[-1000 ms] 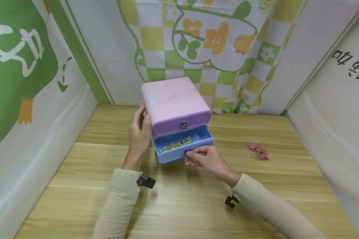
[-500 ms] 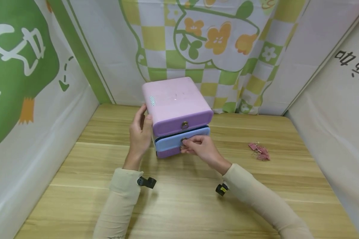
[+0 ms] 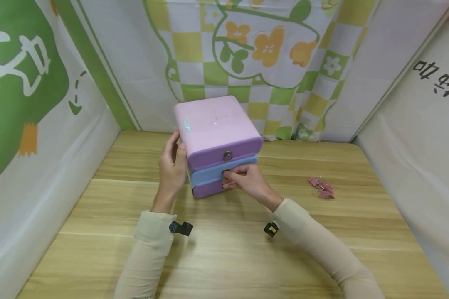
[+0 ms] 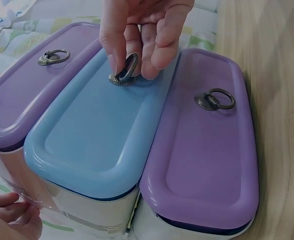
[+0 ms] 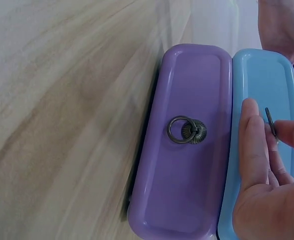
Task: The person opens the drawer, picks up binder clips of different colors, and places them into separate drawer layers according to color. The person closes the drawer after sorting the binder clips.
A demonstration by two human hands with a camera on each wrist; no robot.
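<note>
A small three-drawer storage box (image 3: 217, 124) with a pink top stands on the wooden table. Its middle drawer is blue (image 4: 94, 135), between two purple drawers (image 5: 192, 175); all three fronts sit nearly flush. My right hand (image 3: 248, 180) is at the blue front, pinching its metal ring pull (image 4: 129, 70) between thumb and fingers. Against the box's left side rests my left hand (image 3: 172, 170), its fingers along the wall and its thumb near the front edge. The blue drawer's contents are hidden.
Several pink binder clips (image 3: 323, 189) lie in a small heap on the table (image 3: 224, 257) to the right of the box. A checked curtain (image 3: 258, 62) hangs close behind the box, and printed cloth walls flank both sides.
The blue drawer, which stood out with gold-coloured binder clips visible inside, has slid back into the box. My right hand moved inward with its ring pull. The left hand stayed on the side.
</note>
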